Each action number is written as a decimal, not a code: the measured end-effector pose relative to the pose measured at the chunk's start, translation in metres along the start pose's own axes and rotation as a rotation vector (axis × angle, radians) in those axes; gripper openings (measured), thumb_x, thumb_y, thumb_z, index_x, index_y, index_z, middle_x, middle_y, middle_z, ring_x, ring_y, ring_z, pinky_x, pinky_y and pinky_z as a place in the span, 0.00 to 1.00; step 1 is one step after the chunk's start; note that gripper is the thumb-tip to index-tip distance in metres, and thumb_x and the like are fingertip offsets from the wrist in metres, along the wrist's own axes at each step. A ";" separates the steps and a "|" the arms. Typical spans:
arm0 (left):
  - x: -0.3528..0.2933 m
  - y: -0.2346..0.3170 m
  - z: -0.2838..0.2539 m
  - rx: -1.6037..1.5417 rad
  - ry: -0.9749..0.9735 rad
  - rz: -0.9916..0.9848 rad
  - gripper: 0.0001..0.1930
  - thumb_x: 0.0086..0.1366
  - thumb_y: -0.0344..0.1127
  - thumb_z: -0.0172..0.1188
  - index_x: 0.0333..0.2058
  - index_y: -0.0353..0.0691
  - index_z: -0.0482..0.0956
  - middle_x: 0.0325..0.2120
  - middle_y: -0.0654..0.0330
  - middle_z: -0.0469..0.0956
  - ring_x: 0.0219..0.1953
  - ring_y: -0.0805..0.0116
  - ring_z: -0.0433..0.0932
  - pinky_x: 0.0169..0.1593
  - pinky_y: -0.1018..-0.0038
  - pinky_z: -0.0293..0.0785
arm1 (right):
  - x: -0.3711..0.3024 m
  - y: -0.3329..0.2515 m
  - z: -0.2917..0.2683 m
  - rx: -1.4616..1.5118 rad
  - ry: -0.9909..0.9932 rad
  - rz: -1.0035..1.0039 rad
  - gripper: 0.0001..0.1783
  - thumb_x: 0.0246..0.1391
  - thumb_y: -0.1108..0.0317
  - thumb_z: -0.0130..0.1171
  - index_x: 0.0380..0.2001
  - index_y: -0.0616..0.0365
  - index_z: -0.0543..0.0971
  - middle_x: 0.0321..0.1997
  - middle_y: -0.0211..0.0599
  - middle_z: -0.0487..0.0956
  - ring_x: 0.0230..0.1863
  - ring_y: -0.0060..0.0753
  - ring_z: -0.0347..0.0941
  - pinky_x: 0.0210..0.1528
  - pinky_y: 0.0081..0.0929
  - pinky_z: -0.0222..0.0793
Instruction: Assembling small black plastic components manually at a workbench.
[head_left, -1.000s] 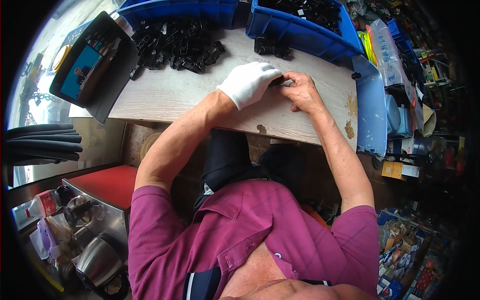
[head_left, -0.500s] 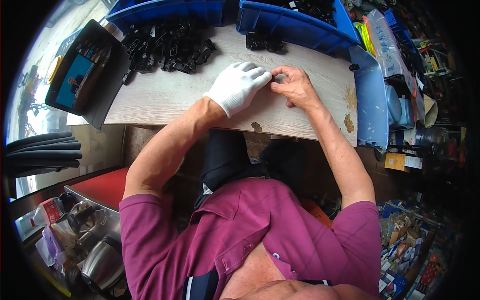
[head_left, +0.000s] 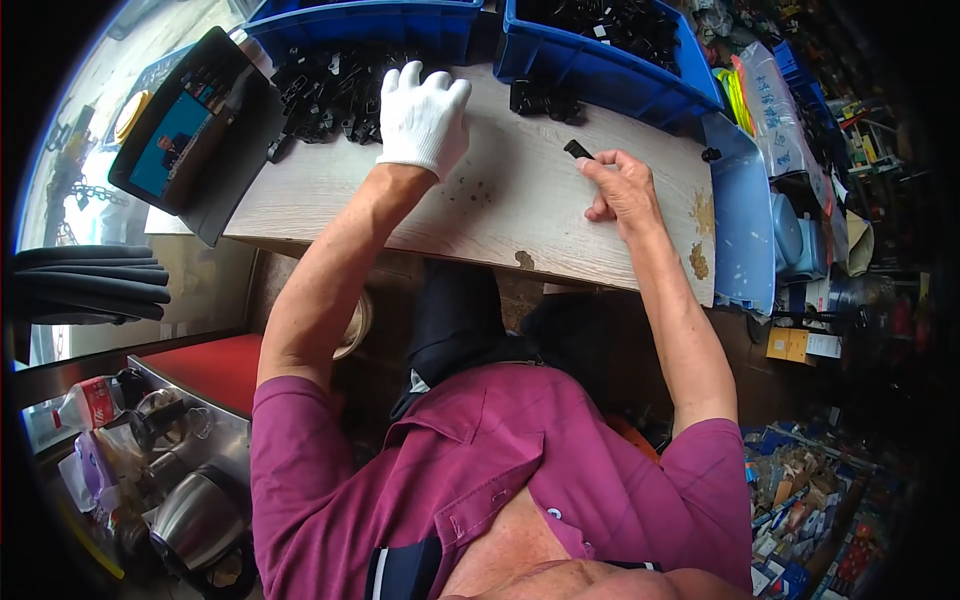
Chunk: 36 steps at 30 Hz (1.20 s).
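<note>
My left hand [head_left: 424, 120], in a white knitted glove, is at the right edge of a heap of small black plastic parts [head_left: 325, 95]. Its fingers are apart and bent slightly down, and nothing shows in them, though their undersides are hidden. Farther right, my bare right hand [head_left: 622, 190] pinches a small black plastic part [head_left: 577, 149] between thumb and forefinger, its far end sticking out to the left. A smaller cluster of black parts [head_left: 545, 100] lies beyond that hand, in front of the right blue bin.
Two blue bins, a left one [head_left: 370, 32] and a right one [head_left: 610, 65], line the far side of the wooden table [head_left: 520, 200]. A tablet [head_left: 175, 140] in a dark case stands at the left. Small dark specks dot the tabletop; a light-blue tray [head_left: 742, 220] adjoins its right edge.
My hands have parted. The left has moved away and left to the heap, its fingers now spread; the right has moved right, with the black part now showing in its pinch.
</note>
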<state>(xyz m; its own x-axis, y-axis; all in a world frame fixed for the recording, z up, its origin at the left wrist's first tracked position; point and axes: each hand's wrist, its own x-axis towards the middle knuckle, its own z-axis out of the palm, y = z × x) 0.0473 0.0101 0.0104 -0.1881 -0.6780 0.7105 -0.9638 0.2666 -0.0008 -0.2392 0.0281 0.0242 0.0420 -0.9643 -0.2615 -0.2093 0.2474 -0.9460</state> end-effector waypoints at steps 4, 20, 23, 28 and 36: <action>0.001 -0.009 0.004 0.130 -0.261 0.061 0.09 0.57 0.32 0.62 0.36 0.45 0.85 0.38 0.56 0.83 0.49 0.52 0.77 0.60 0.53 0.64 | 0.007 0.000 -0.028 0.203 0.248 0.035 0.18 0.54 0.64 0.72 0.40 0.62 0.76 0.15 0.28 0.71 0.11 0.20 0.68 0.20 0.31 0.81; -0.007 0.019 0.013 -0.098 -0.154 0.142 0.07 0.55 0.28 0.61 0.34 0.40 0.82 0.32 0.58 0.81 0.38 0.55 0.79 0.44 0.63 0.77 | 0.044 -0.016 0.003 -0.055 0.214 0.027 0.33 0.45 0.61 0.77 0.52 0.65 0.76 0.22 0.35 0.75 0.13 0.22 0.67 0.14 0.27 0.75; -0.011 0.026 0.015 -0.174 -0.128 0.136 0.05 0.57 0.29 0.60 0.34 0.41 0.79 0.31 0.59 0.81 0.38 0.56 0.80 0.41 0.62 0.76 | 0.050 -0.027 0.019 -0.209 0.209 0.002 0.32 0.47 0.58 0.75 0.52 0.63 0.77 0.23 0.35 0.75 0.12 0.21 0.67 0.14 0.26 0.73; -0.013 0.035 0.019 -0.227 -0.170 0.144 0.09 0.55 0.27 0.60 0.37 0.41 0.78 0.31 0.58 0.82 0.38 0.55 0.81 0.41 0.61 0.76 | 0.063 -0.028 0.032 -0.381 0.255 -0.010 0.28 0.48 0.61 0.72 0.51 0.62 0.80 0.26 0.38 0.80 0.12 0.24 0.68 0.15 0.26 0.75; -0.013 0.034 0.018 -0.272 -0.165 0.135 0.10 0.58 0.27 0.58 0.40 0.41 0.78 0.31 0.57 0.82 0.38 0.55 0.81 0.40 0.60 0.77 | 0.067 -0.017 0.018 -0.146 0.277 0.085 0.18 0.57 0.61 0.62 0.44 0.63 0.80 0.19 0.30 0.71 0.12 0.23 0.65 0.14 0.29 0.73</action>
<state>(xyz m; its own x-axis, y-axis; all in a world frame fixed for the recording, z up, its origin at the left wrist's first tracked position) 0.0135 0.0159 -0.0116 -0.3595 -0.7200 0.5936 -0.8468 0.5189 0.1166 -0.2148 -0.0395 0.0193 -0.2449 -0.9349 -0.2571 -0.3391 0.3310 -0.8806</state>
